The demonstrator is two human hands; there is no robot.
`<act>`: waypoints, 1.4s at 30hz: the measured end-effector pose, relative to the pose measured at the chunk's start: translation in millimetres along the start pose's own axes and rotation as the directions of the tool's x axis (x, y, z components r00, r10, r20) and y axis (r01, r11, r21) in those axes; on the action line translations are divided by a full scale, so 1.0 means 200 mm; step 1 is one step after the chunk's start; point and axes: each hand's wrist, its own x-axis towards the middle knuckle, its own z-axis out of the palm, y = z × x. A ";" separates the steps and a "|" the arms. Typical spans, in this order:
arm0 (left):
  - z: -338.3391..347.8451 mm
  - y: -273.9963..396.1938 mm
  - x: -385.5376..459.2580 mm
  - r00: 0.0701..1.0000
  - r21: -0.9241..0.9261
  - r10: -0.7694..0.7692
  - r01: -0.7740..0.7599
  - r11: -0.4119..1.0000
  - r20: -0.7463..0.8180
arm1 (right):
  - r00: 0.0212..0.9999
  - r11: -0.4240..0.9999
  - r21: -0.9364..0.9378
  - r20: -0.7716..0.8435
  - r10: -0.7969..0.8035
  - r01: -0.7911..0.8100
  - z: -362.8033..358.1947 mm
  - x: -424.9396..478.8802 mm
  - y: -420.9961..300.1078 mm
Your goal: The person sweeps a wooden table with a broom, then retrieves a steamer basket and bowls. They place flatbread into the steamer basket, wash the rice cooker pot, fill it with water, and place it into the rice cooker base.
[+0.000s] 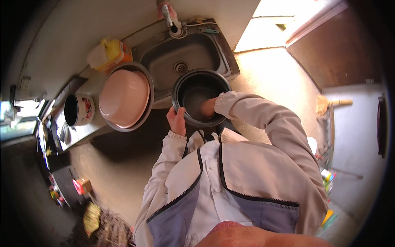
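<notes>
A dark round cooking pot (197,92) is held in front of my body, at the near edge of the metal sink (182,52). My left hand (177,119) grips its rim on the left side, thumb over the edge. My right hand (209,108) reaches down inside the pot, blurred; its fingers are partly hidden, and whether it holds something cannot be made out. The inside of the pot looks dark, with a dull bottom. Above the sink's far edge is a faucet (167,15).
Left of the sink, a pink plastic basin (125,95) rests in a larger metal basin (151,89). Beyond them are a yellow and orange bag (117,54) and a floral enamel pot (85,109). A straw broom (324,105) is at the right; a wooden door (342,52) stands behind.
</notes>
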 end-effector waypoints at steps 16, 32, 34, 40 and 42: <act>-0.17 0.30 0.22 0.952 -0.224 0.006 -0.078 0.972 -0.306 | 0.872 0.969 -0.170 0.430 0.235 -0.177 -0.70 0.60 -0.02; 0.32 -0.07 0.25 0.929 -0.269 -0.063 -0.040 0.962 -0.364 | 0.977 0.914 -0.346 -0.047 0.210 -0.213 -0.31 0.23 0.60; 0.31 -0.09 0.26 0.922 -0.273 -0.070 -0.040 0.961 -0.381 | 0.970 0.904 -0.376 0.047 0.239 -0.205 -0.25 0.16 0.59; 0.34 -0.14 0.24 0.923 -0.302 -0.099 -0.019 0.953 -0.371 | 0.966 0.998 0.048 0.255 -0.043 0.032 -0.13 0.22 0.44; 0.33 -0.16 0.23 0.926 -0.295 -0.080 -0.035 0.955 -0.369 | 0.973 0.997 0.070 0.222 -0.059 0.044 -0.21 0.27 0.38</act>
